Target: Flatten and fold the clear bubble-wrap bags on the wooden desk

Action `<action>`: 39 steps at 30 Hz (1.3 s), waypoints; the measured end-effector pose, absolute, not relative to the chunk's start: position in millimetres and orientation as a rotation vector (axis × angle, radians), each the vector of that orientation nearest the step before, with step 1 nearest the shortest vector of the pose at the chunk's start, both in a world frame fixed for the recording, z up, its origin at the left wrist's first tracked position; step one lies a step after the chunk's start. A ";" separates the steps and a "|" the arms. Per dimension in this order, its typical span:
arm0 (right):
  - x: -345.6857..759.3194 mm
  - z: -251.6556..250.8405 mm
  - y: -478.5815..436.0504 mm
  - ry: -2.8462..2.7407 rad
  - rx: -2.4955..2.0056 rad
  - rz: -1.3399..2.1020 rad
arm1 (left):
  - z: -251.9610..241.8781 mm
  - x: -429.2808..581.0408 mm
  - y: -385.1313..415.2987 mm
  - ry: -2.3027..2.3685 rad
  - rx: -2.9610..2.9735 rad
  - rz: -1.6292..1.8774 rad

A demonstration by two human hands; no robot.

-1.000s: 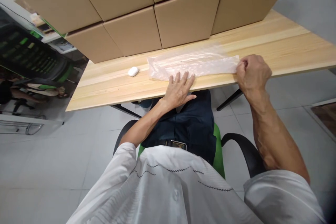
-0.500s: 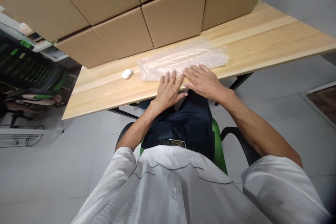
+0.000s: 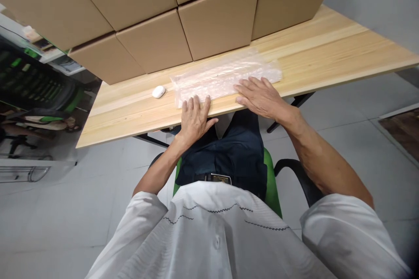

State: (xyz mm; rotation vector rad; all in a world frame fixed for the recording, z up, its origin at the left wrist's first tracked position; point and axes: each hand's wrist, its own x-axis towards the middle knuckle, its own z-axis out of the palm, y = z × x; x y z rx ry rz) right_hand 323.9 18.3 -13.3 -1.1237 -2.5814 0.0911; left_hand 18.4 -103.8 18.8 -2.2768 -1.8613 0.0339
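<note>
Clear plastic wrap [image 3: 221,79] lies flat-ish on the worktop [image 3: 340,48], long side roughly parallel to the near edge and just in from it. Surface looks crinkled, nothing visible inside. Its far side runs close to the boxes; can't tell if it touches.

Left hand [image 3: 194,120]: open, palm down, fingertips on the wrap's near side toward its left end, thumb out over the worktop's near edge. Right hand [image 3: 259,98]: open, fingers spread flat on the near side toward the right end. Neither grips anything.

On technique, my judgement: film this thin likely slides and bunches, so light, even pressure with flat fingers. Pin one end, stroke outward from the middle with the other hand, chase creases to the ends. Keep the near side off the worktop edge or it'll probably snag or slip over.

White case [image 3: 159,92] sits left of the wrap, apart from it, between it and the worktop's left edge. Cardboard boxes [image 3: 219,22] stand stacked behind, toward the far edge. Green chair [image 3: 271,183] under the person, at the near edge.
</note>
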 end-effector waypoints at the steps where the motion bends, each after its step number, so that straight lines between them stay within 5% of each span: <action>1: 325.1 -12.4 19.3 -2.577 -1.148 0.102 | 19.2 18.1 -104.5 -1.869 -2.277 0.041; 28: 362.4 -5.3 35.6 -2.430 -1.529 0.156 | 19.4 -5.0 -105.5 -1.968 -2.274 0.055; 39: 231.8 12.6 -18.2 -2.696 -1.016 0.147 | 12.1 -8.8 -104.9 -1.931 -2.263 -0.034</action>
